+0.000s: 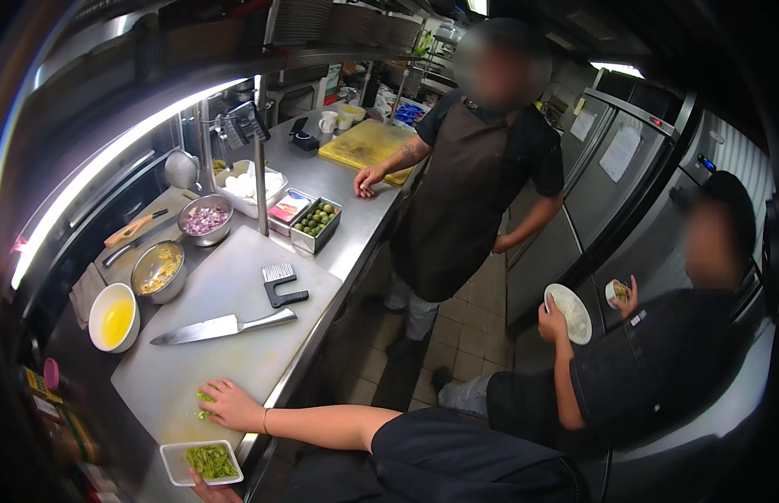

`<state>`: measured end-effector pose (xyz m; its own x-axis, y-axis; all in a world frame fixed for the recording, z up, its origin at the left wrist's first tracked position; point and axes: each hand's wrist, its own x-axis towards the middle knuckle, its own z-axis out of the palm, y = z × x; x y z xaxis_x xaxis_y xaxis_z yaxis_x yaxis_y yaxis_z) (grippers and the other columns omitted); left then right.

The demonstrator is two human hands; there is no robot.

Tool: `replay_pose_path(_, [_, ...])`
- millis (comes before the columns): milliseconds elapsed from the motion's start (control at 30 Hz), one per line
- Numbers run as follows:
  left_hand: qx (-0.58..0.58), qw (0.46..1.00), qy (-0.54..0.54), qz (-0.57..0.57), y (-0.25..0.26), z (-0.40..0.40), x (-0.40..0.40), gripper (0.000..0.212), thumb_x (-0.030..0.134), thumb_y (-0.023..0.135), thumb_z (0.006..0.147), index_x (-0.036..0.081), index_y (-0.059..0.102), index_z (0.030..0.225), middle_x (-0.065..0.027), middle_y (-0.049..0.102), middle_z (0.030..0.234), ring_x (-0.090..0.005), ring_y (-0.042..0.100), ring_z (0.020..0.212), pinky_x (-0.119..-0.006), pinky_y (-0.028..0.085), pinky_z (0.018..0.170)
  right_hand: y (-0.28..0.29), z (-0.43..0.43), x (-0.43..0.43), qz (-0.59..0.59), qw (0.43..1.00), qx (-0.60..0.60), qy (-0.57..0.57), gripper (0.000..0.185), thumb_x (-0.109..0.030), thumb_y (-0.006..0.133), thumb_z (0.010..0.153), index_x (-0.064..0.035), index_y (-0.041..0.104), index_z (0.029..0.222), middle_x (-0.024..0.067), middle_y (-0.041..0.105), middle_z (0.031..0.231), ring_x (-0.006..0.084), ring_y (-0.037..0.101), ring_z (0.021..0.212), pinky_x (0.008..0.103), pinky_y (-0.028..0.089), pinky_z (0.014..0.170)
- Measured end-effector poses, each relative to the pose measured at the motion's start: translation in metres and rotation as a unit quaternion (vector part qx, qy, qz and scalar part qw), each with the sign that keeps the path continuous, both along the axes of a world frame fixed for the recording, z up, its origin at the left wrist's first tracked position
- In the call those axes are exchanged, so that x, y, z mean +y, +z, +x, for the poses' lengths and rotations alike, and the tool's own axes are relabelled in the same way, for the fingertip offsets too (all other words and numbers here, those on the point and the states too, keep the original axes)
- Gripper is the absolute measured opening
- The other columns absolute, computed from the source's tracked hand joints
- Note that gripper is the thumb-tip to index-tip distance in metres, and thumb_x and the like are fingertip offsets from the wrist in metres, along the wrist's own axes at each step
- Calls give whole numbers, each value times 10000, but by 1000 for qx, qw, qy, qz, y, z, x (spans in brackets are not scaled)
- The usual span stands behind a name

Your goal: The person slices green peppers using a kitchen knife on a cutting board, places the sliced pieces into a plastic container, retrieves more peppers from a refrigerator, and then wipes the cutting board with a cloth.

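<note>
My right hand (229,405) curls down over a small heap of cut green vegetable (204,397) on the white cutting board (238,371). Some of the heap pokes out from under my fingers. Near the bottom edge, my left hand (212,489) grips the rim of a white rectangular tray (169,462), which holds green vegetable strips (212,462). A chef's knife (223,328) with a metal handle lies across the board. Beyond it rests a crinkle cutter (282,286) with a black handle.
Left of the board stand a white bowl of yellow liquid (114,317), a metal bowl of chopped yellowish food (158,267) and one of chopped red onion (205,219). A metal container of small green citrus (315,220) sits beyond. Two co-workers (465,188) (653,352) stand close by.
</note>
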<state>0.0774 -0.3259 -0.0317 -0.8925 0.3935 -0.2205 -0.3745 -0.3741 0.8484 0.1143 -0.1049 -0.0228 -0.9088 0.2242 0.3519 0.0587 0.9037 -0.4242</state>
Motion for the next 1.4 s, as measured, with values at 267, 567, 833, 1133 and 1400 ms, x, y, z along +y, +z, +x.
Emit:
replay_pose_path(267, [-27,998,60,8,-11,14,-27,596,386,527,972,65,312,1425,-144,464,1381,-262,520,1221,-427,462,990,7,0,-4,-9,993,114,-2,203,-154,655,773,-97,594,958,102,551,1063,296,500,1021,407,411,898])
replay_pose_path(567, [-5,996,83,-5,16,32,-21,565,357,538,973,59,343,1411,-146,465,1381,-269,512,1229,-421,458,988,-1,3,17,-22,992,111,48,175,-80,616,766,-91,583,937,104,542,1005,309,518,967,398,435,863])
replay_pose_path(833, [-70,997,11,-6,28,8,20,332,265,497,1005,36,536,1242,-104,623,1171,-210,619,1063,-399,532,870,-5,-46,50,-317,937,111,-98,149,-79,570,833,-81,624,972,160,600,940,331,553,982,426,441,882])
replay_pose_path(1133, [-31,999,39,-14,61,-25,99,617,341,638,923,90,326,1392,-109,460,1316,-219,509,1177,-380,500,894,124,-42,25,-606,778,92,137,227,-196,565,978,-78,571,1172,34,615,1089,94,551,974,262,447,871])
replay_pose_path(1400, [-70,996,19,51,56,-18,108,563,390,521,979,98,312,1413,-108,457,1327,-231,509,1189,-431,503,920,143,-39,22,-364,922,-16,127,120,-35,623,885,-25,673,994,69,671,954,122,651,798,264,536,760])
